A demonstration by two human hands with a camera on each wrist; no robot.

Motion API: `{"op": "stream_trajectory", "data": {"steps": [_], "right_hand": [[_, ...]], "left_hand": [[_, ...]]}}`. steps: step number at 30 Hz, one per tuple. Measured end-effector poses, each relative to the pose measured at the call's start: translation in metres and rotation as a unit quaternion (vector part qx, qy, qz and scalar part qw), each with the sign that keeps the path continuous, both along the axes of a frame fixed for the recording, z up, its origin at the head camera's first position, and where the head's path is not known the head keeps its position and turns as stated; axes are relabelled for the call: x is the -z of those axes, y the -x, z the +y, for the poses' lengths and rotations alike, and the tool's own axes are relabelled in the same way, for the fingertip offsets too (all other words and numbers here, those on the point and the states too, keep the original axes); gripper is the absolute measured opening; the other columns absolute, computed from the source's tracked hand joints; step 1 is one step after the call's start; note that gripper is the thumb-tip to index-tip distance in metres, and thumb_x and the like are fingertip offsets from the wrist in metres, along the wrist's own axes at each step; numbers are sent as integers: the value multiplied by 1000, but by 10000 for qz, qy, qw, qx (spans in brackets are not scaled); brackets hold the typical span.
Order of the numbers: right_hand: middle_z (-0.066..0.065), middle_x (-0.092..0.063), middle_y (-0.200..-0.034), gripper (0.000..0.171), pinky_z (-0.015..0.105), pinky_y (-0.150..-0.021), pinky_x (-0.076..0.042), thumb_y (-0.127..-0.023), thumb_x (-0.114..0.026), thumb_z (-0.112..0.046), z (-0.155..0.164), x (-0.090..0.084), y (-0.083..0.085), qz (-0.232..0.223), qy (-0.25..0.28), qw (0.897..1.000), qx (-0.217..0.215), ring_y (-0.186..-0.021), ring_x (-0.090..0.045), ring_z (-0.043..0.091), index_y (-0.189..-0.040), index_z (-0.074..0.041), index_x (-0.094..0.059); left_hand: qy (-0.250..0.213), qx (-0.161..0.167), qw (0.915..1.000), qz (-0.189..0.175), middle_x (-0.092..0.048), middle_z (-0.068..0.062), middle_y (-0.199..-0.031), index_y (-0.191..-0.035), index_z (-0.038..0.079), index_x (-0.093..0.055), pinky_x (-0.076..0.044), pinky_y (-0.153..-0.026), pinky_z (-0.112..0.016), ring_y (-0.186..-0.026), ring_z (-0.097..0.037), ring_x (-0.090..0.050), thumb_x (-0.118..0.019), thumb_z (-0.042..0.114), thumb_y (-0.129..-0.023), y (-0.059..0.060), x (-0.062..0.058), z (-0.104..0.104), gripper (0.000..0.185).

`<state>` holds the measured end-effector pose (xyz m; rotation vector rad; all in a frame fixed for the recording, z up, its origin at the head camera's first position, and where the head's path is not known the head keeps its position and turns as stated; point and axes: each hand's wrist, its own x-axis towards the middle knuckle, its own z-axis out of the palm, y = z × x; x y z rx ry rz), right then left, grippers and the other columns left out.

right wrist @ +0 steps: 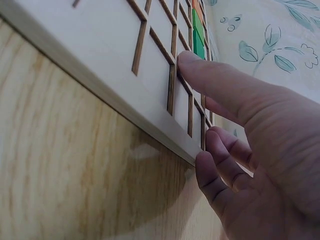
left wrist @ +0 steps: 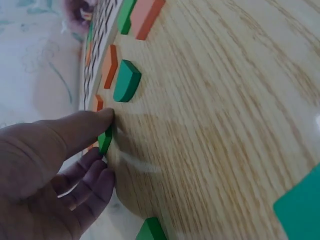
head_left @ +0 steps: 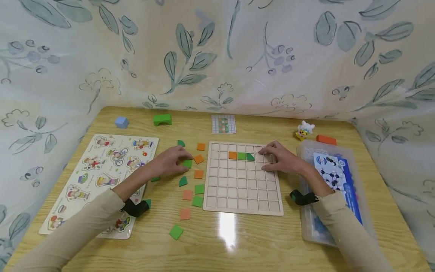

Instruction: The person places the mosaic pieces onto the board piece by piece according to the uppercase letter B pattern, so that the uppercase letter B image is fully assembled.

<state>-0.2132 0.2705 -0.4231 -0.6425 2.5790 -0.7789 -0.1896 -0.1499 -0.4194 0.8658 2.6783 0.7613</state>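
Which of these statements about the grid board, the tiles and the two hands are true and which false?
1. Three tiles sit in the grid board. True: orange tile, green square tile, green quarter-round tile, side by side.
2. The left hand rests on the grid board. False: it is on the table, pinching a green tile.
3. The right hand rests on the board. True.
4. The loose tiles lie right of the board. False: they lie to its left.
5. The pattern card lies beyond the board. True.
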Motion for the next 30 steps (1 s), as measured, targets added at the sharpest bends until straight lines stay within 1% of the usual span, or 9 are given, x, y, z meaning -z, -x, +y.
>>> {"op": "stream_trajectory", "data": {"steps": [5,8,12,16,21,26,30], "right_hand": [[14,-41,-126,50,35,-80,-36,-85,-75,-28,0,-2,2,-32,10,10000,3,-99,-41,24,-129,-12,-58],[15,-40,-127,50,35,-80,-36,-85,-75,-29,0,-1,1,-19,61,10000,-37,-101,-41,25,-129,-11,-58],[17,-41,-127,50,35,-81,-36,-86,-74,-30,0,-1,-1,-1,59,10000,-36,-102,-42,25,-129,-10,-58],[16,-41,-127,49,34,-79,-36,-86,-74,-29,-1,-2,-2,3,16,10000,3,-99,-42,24,-129,-11,-58],[16,-41,-127,50,35,-80,-36,-85,-75,-28,-1,-1,-1,-11,14,10000,34,-100,-42,25,-129,-11,-58],[16,-41,-127,51,34,-80,-37,-84,-76,-27,-2,-1,-2,-40,-9,10000,35,-101,-42,25,-129,-11,-58],[15,-42,-128,50,35,-81,-37,-84,-76,-27,-2,-1,-1,-7,-1,10000,38,-102,-42,25,-129,-11,-58]], "left_hand": [[170,-103,9998,-62,-59,-11,-104,-119,6,-67,-42,-72,-29,-82,-17,-49,-70,16,-89,-2,-3,1,32],[198,-86,9997,-96,-57,-12,-101,-119,4,-65,-41,-68,-28,-77,-16,-46,-68,14,-90,-5,-5,3,31],[208,-49,9998,-43,-56,-11,-100,-118,4,-65,-42,-68,-27,-76,-15,-47,-67,12,-91,-7,-4,6,29],[183,-2,9998,120,-54,-11,-100,-119,4,-64,-41,-65,-25,-75,-14,-46,-65,10,-91,-7,-3,9,29],[53,-30,9997,243,-53,-10,-99,-119,3,-64,-39,-66,-26,-75,-15,-43,-67,10,-90,-7,-8,13,30],[-144,1,9999,50,-51,-10,-98,-119,5,-65,-39,-66,-27,-76,-16,-43,-64,10,-91,-7,-17,28,29],[-180,229,9996,55,-50,-10,-96,-119,5,-65,-38,-65,-24,-74,-14,-42,-65,12,-92,-7,-20,47,28]]}}
